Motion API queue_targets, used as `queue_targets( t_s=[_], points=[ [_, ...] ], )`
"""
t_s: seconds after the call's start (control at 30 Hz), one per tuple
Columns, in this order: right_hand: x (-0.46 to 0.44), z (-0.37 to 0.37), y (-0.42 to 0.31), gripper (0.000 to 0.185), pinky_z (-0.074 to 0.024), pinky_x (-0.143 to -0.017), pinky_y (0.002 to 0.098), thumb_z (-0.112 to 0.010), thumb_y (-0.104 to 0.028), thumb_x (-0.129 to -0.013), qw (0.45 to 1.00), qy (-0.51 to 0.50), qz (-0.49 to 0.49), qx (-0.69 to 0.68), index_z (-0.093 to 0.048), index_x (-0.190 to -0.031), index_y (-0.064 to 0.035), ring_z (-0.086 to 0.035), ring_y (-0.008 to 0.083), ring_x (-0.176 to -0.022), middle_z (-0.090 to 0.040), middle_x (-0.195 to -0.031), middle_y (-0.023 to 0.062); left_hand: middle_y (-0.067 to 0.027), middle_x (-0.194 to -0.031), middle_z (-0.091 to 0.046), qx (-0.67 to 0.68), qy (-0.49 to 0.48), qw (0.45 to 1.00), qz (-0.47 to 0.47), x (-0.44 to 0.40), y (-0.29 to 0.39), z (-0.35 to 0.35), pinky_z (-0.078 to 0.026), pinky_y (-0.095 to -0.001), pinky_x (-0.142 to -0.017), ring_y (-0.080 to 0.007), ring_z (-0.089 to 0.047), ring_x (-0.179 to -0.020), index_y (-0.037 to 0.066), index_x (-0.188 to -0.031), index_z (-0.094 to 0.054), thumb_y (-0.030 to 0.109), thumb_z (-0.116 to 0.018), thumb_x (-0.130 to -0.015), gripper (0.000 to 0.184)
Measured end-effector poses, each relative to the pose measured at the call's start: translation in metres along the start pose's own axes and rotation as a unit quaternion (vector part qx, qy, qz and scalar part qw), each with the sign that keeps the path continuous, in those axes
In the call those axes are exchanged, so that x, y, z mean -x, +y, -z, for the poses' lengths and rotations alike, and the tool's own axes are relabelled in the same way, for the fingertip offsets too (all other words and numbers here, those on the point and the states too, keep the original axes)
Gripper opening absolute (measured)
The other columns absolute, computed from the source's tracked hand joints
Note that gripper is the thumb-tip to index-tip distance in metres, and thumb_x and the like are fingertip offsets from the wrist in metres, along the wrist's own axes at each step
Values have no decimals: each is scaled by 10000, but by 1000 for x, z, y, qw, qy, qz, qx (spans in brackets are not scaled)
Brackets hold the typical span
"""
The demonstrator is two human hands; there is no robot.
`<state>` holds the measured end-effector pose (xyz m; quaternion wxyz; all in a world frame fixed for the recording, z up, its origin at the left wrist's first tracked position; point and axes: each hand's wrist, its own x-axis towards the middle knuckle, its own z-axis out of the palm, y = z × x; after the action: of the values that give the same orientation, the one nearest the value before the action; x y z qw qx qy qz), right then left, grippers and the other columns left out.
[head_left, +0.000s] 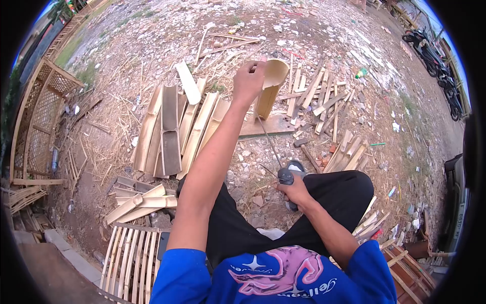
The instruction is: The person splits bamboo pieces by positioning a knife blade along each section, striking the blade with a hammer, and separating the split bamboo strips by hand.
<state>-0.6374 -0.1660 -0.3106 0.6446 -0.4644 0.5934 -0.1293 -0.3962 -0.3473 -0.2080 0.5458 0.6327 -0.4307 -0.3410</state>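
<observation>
My left hand (249, 80) grips the upper rim of a hollow, split bamboo piece (267, 101), which stands upright on a wooden board (281, 124). The inner curve of the bamboo faces up toward me. Near my right knee, my right hand (294, 191) is closed round the dark handle of a long thin blade (270, 141). The blade slants up and left from the hand, its far end near the lower part of the bamboo. Whether it touches the bamboo cannot be made out.
Split bamboo halves (171, 129) lie left of the board, with a pale piece (188, 83) above them. Thin bamboo strips (324, 96) are scattered at right. A hammer (300, 143) rests near the board. Lattice frames stand far left; motorcycles (430, 55) are at upper right.
</observation>
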Motion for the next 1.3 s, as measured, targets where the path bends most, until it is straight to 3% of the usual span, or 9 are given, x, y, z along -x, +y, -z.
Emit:
queue_targets(
  t_s=[0.07, 0.17, 0.3, 0.43, 0.53, 0.7, 0.87, 0.97, 1.3],
  points=[
    [24, -9, 35, 386, -412, -463, 289, -721, -85, -783, 998, 46, 27, -26, -564, -1132, -32, -500, 108, -529, -565, -783, 33, -84, -950, -687, -15, -2, 1000, -3, 6, 8, -1, -466, -287, -765, -133, -599, -854, 21, -1125, -692, 498, -600, -931, 524],
    [67, -27, 59, 413, -397, -440, 293, -686, -9, -752, 989, 67, -24, -127, -533, -1134, -46, -517, 107, -513, -544, -755, 35, -151, -892, -726, -29, 92, 988, -117, 0, -5, -12, -510, -358, -769, -258, -684, -804, 20, -1085, -703, 480, -578, -941, 498],
    [94, -29, 65, 440, -457, -518, 292, -690, -16, -744, 982, 85, 2, -170, -519, -1148, -12, -564, 114, -595, -566, -793, 45, -142, -885, -713, -8, 33, 998, -52, -3, -4, -7, -498, -351, -784, -242, -666, -825, 17, -1064, -712, 467, -585, -941, 483],
    [66, -12, 38, 524, -497, -719, 292, -737, -61, -721, 965, 151, 196, -82, -498, -1172, 54, -599, 123, -787, -606, -892, 58, -108, -897, -696, -3, 13, 999, -38, 9, 3, -13, -476, -327, -803, -179, -622, -848, 2, -1066, -715, 464, -589, -942, 494],
    [38, 2, -41, 497, -492, -671, 280, -754, -71, -725, 943, 149, 295, -46, -521, -1151, 39, -586, 107, -746, -604, -874, 33, -142, -877, -711, -35, 31, 996, -70, 13, 4, -21, -495, -353, -771, -240, -661, -812, 14, -1040, -714, 472, -570, -949, 488],
    [18, 11, -128, 362, -396, -474, 242, -719, -22, -759, 954, 72, 257, -139, -550, -1079, -36, -510, 51, -577, -571, -784, -16, -164, -872, -718, -33, 19, 996, -77, 16, 4, -17, -505, -370, -756, -272, -683, -795, 15, -1020, -714, 470, -565, -952, 484],
    [-6, 8, -132, 361, -394, -473, 248, -731, -20, -754, 948, 58, 289, -123, -563, -1074, -39, -508, 57, -576, -573, -793, -12, -170, -875, -717, -29, 42, 992, -113, 12, -8, -20, -510, -370, -745, -260, -682, -796, 6, -1009, -713, 473, -574, -950, 491],
    [-14, 3, -131, 363, -395, -485, 246, -731, -21, -748, 947, 58, 291, -122, -569, -1072, -38, -511, 63, -587, -576, -801, -7, -110, -908, -686, -17, -8, 999, -47, 23, 11, -13, -467, -322, -812, -178, -626, -877, 2, -1021, -711, 408, -585, -966, 429],
    [-20, 0, -135, 373, -454, -624, 257, -718, -39, -746, 946, 72, 290, -128, -591, -1097, -30, -553, 78, -717, -613, -865, 8, -127, -926, -699, -21, -14, 998, -66, 16, 0, -16, -481, -337, -788, -202, -645, -861, 8, -1022, -715, 424, -578, -973, 441]
  ],
)
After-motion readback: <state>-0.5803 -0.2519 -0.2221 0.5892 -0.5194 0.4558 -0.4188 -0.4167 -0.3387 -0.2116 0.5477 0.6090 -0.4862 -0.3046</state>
